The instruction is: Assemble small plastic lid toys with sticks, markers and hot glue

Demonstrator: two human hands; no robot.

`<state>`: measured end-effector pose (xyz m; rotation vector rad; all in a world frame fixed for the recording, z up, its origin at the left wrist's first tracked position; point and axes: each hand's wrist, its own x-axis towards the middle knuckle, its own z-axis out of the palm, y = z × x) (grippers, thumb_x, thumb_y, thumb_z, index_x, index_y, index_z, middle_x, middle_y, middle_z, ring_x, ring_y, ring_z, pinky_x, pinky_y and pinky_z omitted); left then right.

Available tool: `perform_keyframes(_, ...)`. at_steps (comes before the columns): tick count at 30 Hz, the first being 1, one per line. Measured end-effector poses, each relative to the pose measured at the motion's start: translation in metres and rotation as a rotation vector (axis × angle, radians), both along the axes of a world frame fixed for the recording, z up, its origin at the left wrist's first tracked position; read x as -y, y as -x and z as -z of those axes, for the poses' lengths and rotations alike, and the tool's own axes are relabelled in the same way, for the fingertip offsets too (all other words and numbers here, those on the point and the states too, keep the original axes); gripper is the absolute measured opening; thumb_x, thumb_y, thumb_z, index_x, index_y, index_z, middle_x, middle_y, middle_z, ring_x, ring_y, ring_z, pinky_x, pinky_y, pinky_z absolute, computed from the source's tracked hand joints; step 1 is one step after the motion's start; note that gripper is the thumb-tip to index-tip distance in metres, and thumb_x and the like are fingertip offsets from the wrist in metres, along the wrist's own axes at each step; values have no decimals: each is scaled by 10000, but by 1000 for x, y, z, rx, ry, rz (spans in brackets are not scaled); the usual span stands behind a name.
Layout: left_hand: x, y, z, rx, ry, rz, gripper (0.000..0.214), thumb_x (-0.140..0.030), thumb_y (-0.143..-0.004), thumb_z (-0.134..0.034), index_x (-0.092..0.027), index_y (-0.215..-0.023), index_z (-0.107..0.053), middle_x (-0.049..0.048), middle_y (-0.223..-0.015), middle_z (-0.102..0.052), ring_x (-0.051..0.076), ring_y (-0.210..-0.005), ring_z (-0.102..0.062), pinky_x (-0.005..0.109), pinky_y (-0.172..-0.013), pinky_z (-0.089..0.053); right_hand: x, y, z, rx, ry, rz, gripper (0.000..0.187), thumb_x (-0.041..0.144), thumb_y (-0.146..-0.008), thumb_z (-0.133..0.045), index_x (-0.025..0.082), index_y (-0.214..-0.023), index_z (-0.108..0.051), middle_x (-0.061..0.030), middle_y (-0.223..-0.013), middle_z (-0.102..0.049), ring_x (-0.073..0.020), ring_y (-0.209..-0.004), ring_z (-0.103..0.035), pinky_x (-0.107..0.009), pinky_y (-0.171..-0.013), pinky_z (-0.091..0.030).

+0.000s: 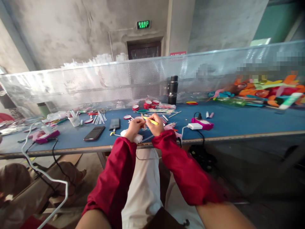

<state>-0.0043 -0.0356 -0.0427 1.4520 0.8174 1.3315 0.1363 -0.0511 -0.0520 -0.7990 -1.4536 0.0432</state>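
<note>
Both my hands meet over the near edge of the blue table (238, 122). My left hand (134, 126) is closed in a pinch on a thin pale stick (142, 119) that stands nearly upright between the hands. My right hand (156, 125) is closed around a yellow stick-shaped piece (151, 121) that points left toward that stick. Both forearms wear dark red sleeves. A white block (137, 138) lies on the table edge under my left wrist.
Two dark phones (94, 133) lie left of my hands, beside a cup of white sticks (74, 120). A pink device (205, 124) with a white plug and cable lies to the right. A black flask (172, 89) stands by the perforated metal screen (95, 82). Coloured pieces (262, 90) pile far right.
</note>
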Motion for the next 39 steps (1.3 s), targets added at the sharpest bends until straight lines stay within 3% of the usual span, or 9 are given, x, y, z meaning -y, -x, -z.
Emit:
perform_keyframes(11,-3,1,3,-11,-8,-46,361,-439,-597,-880,-128,-651,-705,-2,-549,-592,99,-544,-473,246,-554,-338,-1,0,1,17,52,-60,162,368,-825,-601,249,-746,-523,3,-711,-637,-171,-659,-593,-274,-595,-453)
perform_keyframes(18,-4,1,3,-10,-8,-71,323,-406,-631,-860,-131,-651,-693,-2,-552,-588,93,-535,-462,245,-559,-328,-7,-2,2,-17,-13,81,128,310,-820,-587,249,-728,-523,0,-682,-633,-176,-630,-582,-296,-620,-451)
perform_keyframes(25,-1,1,0,-13,4,-58,301,-373,-642,-854,-136,-616,-669,-1,-531,-576,96,-529,-466,243,-545,-324,1,0,1,29,-23,-6,136,324,-845,-600,249,-751,-536,1,-709,-644,-174,-639,-595,-292,-611,-452)
perform_keyframes(39,0,1,0,-24,-8,-58,323,-409,-607,-869,-136,-632,-698,-5,-530,-586,89,-520,-443,243,-541,-324,0,1,-1,35,13,-12,151,358,-861,-578,256,-765,-520,-5,-724,-649,-182,-678,-612,-287,-614,-459)
